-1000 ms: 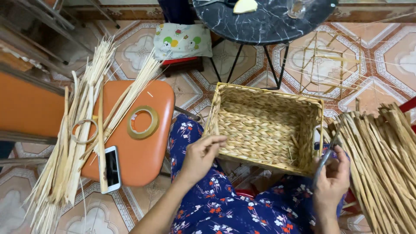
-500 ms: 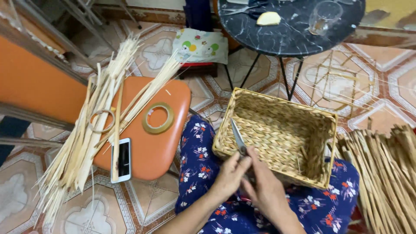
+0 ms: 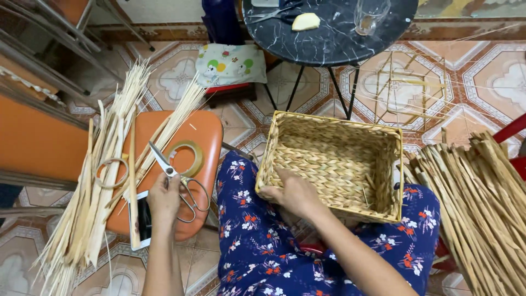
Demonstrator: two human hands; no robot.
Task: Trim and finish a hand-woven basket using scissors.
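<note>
Fingers (image 3: 164, 193) on scissors (image 3: 174, 174), blades up-left

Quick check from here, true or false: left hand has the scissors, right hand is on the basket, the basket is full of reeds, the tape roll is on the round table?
1. The left hand holds the scissors. True.
2. The right hand rests on the basket rim. True.
3. The basket is full of reeds. False: it looks nearly empty.
4. The tape roll lies on the round table. False: it lies on the orange stool.
</note>
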